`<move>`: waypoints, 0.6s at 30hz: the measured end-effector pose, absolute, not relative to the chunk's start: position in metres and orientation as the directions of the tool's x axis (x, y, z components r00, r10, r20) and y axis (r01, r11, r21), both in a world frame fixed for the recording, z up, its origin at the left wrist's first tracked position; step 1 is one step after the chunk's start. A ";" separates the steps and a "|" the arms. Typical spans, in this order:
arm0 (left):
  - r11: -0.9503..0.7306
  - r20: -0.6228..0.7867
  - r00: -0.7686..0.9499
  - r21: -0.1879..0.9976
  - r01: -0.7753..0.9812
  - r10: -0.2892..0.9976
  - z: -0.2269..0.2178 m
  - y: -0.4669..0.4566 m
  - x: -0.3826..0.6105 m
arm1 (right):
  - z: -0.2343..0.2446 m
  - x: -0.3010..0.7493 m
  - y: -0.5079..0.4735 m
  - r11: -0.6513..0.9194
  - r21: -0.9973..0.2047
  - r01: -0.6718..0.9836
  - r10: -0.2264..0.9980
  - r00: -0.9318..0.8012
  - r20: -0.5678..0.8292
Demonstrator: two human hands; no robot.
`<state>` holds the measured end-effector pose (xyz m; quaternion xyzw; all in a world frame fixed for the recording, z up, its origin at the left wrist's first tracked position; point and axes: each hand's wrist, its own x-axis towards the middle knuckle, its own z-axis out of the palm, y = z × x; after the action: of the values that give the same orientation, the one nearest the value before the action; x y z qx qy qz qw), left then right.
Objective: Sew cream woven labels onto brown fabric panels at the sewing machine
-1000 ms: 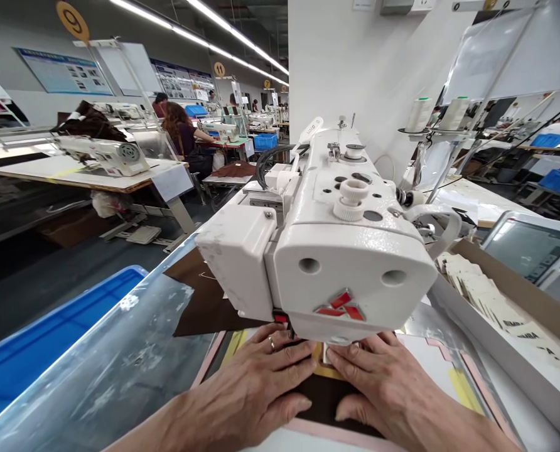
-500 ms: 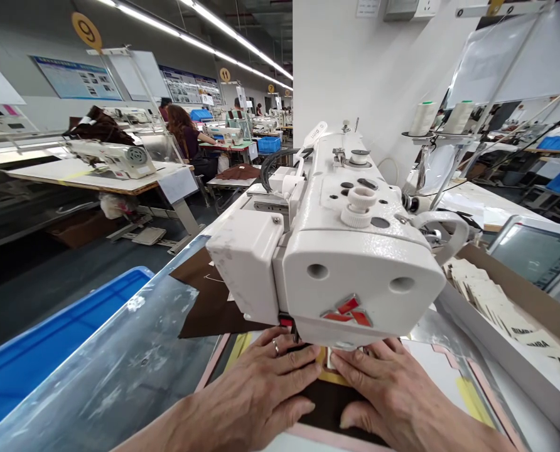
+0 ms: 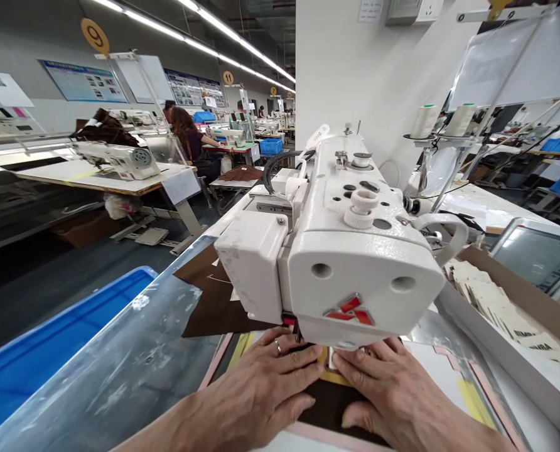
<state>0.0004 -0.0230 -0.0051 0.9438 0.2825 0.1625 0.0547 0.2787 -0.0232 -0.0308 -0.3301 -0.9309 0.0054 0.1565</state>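
My left hand (image 3: 273,376), with a ring on one finger, lies flat with fingers stretched under the head of the white sewing machine (image 3: 355,270). Across from it, my right hand (image 3: 390,383) also rests flat, its fingertips beside a small white piece (image 3: 330,358). Both hands press on dark brown fabric (image 3: 329,411) and a yellow-edged frame (image 3: 333,377) around the white piece. The needle area is hidden behind the machine head and my fingers. Another brown fabric piece (image 3: 209,301) with pale marks lies left of the machine head.
A long box of printed white labels (image 3: 501,307) stands at the right, beside a screen (image 3: 541,257). Thread cones (image 3: 422,121) stand behind it. At the lower left is a blue bin (image 3: 68,358). Further back, a person (image 3: 186,135) sits among other sewing machines.
The camera view has shifted slightly, so the scene sits a little further right. Both hands keep the same flat pose on the fabric.
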 end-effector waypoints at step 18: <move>-0.827 0.259 0.787 0.234 0.511 0.560 -0.005 -0.024 0.000 | -0.036 0.281 -0.021 0.817 -0.073 0.572 0.542 -0.720 0.433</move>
<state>-0.0002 -0.0238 -0.0055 0.9422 0.2843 0.1602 0.0760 0.2808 -0.0213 -0.0360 -0.3005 -0.9267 -0.0330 0.2231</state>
